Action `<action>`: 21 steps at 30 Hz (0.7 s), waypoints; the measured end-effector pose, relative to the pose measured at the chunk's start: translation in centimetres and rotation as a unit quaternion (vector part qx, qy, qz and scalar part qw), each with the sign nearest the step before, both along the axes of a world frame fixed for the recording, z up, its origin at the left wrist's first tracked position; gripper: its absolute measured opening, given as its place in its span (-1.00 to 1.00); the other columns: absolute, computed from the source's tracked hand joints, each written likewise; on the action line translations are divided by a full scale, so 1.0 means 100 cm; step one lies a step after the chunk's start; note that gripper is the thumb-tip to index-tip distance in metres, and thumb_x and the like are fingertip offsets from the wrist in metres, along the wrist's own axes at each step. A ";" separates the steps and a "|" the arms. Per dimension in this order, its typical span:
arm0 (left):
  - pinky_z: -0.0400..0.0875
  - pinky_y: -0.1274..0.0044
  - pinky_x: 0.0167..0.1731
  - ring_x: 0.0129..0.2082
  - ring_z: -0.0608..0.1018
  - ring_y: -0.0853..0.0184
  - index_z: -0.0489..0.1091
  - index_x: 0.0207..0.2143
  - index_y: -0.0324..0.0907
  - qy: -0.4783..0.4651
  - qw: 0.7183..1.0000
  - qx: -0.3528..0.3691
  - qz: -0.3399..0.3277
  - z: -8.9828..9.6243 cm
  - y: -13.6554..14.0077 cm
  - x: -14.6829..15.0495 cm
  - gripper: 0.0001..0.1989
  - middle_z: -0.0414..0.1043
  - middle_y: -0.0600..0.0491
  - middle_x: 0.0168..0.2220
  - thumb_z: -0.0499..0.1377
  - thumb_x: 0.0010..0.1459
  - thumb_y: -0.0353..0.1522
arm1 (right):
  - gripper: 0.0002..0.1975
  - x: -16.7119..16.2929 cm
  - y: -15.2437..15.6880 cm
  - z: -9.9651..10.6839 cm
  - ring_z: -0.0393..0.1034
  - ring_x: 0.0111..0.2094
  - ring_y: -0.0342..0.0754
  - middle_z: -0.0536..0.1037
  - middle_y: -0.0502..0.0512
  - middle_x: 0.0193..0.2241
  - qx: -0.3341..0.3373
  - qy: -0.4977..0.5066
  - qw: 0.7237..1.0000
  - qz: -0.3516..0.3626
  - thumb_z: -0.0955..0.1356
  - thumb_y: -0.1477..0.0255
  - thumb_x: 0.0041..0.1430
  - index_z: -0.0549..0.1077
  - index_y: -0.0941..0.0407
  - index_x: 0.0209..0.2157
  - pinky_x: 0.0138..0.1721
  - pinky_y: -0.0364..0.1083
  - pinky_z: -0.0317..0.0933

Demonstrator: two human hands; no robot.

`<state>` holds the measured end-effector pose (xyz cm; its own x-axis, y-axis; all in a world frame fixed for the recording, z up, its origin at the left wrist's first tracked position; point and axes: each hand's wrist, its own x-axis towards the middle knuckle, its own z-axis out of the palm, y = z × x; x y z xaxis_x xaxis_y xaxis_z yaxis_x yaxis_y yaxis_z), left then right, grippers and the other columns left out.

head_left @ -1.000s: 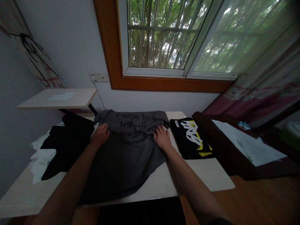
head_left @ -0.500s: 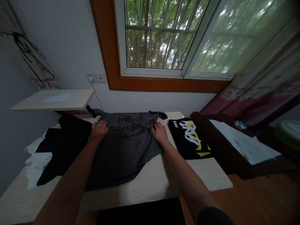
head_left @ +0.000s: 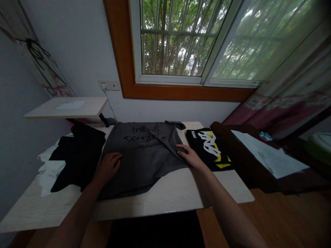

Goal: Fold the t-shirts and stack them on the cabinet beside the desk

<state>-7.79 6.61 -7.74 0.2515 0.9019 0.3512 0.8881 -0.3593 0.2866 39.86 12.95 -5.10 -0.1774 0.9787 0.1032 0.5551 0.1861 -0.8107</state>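
Note:
A dark grey T-shirt (head_left: 139,162) with black lettering lies spread on the pale wooden table (head_left: 165,203). My left hand (head_left: 110,165) is over the shirt's left side, fingers stretched out and holding nothing. At the shirt's right edge is my right hand (head_left: 190,155), its fingers apart; whether they touch the cloth I cannot tell. A crease runs through the shirt from the lettering toward the right hand. Just right of that hand lies a folded black T-shirt (head_left: 207,151) with a white and yellow print.
Black clothing (head_left: 77,155) and white cloth (head_left: 50,172) are heaped at the table's left. Above the back left corner stands a raised shelf (head_left: 90,105) with a paper on it. Beyond the right end, a sheet of paper (head_left: 269,155) rests on a dark brown surface.
My left hand has moved down the shirt's left side toward me. My right hand has shifted right and nearer, its fingers now more spread. The upper right of the shirt lies flatter.

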 end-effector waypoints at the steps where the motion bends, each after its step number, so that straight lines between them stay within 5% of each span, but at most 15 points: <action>1: 0.37 0.22 0.16 0.10 0.46 0.13 0.48 0.07 -0.06 -0.009 1.000 -0.018 -0.013 0.003 -0.010 0.002 -0.65 0.48 -0.07 0.05 0.03 0.34 -0.26 | -0.55 0.004 -0.010 0.004 0.39 0.11 0.07 0.52 0.10 0.09 -0.019 0.014 1.000 0.014 0.38 0.30 0.17 0.49 0.02 0.11 0.17 0.03 0.22; 5: 0.38 0.23 0.13 0.08 0.44 0.14 0.48 0.07 0.01 -0.023 0.993 -0.079 -0.086 0.012 -0.045 0.005 -0.65 0.47 -0.04 0.05 0.17 0.28 -0.17 | -0.52 0.019 -0.040 0.012 0.47 -0.01 0.07 0.53 0.12 0.08 -0.112 0.072 0.991 0.031 0.37 0.26 0.18 0.47 0.04 0.13 0.00 0.00 0.36; 10: 0.39 0.23 0.12 0.10 0.41 0.10 0.47 0.08 0.05 -0.019 0.985 -0.120 -0.120 0.017 -0.075 0.000 -0.52 0.42 -0.04 0.08 0.33 0.11 -0.11 | -0.61 0.034 -0.054 0.015 0.47 -0.05 0.04 0.57 0.10 -0.02 -0.109 0.127 0.985 -0.039 0.32 0.24 0.19 0.49 0.07 0.02 -0.06 -0.04 0.36; 15: 0.41 0.29 0.08 0.05 0.46 0.16 0.50 0.00 0.03 -0.012 0.986 -0.129 -0.104 0.019 -0.089 -0.013 -0.67 0.43 -0.03 0.04 0.26 0.18 -0.19 | -0.58 0.046 -0.058 0.024 0.47 -0.22 -0.01 0.58 0.10 -0.18 -0.113 0.150 0.975 -0.116 0.33 0.17 0.13 0.44 0.09 -0.03 -0.22 -0.08 0.34; 21: 0.45 0.40 -0.02 -0.08 0.54 0.23 0.52 -0.16 -0.04 -0.025 0.982 -0.167 -0.080 0.020 -0.095 -0.032 -0.79 0.50 -0.02 -0.09 0.13 0.21 -0.30 | -0.61 0.054 -0.060 0.029 0.44 -0.32 -0.03 0.55 0.03 -0.36 -0.117 0.080 0.983 -0.116 0.36 0.22 0.10 0.48 0.11 -0.08 -0.30 -0.10 0.29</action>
<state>-11.03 -2.87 -5.71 0.3890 0.9195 0.0577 0.8102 -0.3712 0.4536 45.25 6.95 -2.23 0.0539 0.9911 -0.1219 0.4229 -0.1332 -0.8963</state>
